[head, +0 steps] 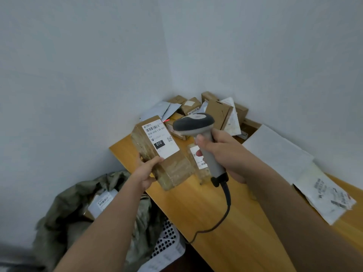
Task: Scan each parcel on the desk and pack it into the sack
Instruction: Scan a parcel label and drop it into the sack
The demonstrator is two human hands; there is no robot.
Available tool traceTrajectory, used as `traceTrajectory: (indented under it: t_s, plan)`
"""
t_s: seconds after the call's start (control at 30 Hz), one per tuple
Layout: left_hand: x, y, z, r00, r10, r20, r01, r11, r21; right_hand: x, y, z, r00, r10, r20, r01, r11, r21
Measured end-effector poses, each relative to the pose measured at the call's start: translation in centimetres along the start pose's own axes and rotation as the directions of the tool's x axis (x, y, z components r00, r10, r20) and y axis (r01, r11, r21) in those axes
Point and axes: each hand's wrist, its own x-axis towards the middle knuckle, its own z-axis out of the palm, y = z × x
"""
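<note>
Parcels were what I had to deal with, and the one in hand was a brown cardboard box wrapped in clear tape with a white shipping label [160, 152]. Furthest left, down beside the surface, the olive-green fabric sack [66, 205] stood open with a labelled parcel already showing in its mouth, and a white perforated plastic basket [167, 240] sat just beside it.

My left hand [144, 173] gripped the box by its lower end, thumb across the front near the label's bottom edge, and held it tilted above the near-left corner of the orange-yellow wooden surface [216, 222]. To scan well I judged the thumb had to stay below the label so the barcode at the top was bare, and the face had to turn squarely toward the scanner.

To the right, my right hand [222, 152] was wrapped round the handle of the grey corded barcode scanner [198, 134], its head pointing left at the label. A red glint showed just off the label's upper right corner, so I reckoned the beam wanted swinging a little left onto the bars.

Behind, a heap of brown cartons and white mailer bags [206, 110] waited in the corner, and a small taped parcel [197, 160] lay just under the scanner. Farther right lay a flat white box [275, 152] and a crumpled white mailer [324, 195].
</note>
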Motion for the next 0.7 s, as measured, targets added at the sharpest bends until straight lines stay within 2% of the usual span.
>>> traceTrajectory:
  t_s: [0.13,0.4,0.7]
  plan:
    - [-0.2,0.2,0.0,1.0,0.004,-0.027,-0.004,1.0,0.001,-0.5,-1.1,-0.6,0.999,-0.006,0.048,0.006,1.0,0.003]
    - [-1.4,-0.5,-0.1,0.996,-0.046,-0.079,0.045,0.999,-0.014,-0.9,-1.5,-1.5,0.999,-0.019,0.051,0.018,1.0,0.011]
    - [-2.4,-1.5,-0.8,0.985,-0.068,-0.157,0.061,0.997,-0.049,-1.2,-1.6,-2.8,0.996,0.051,0.074,-0.055,0.997,0.056]
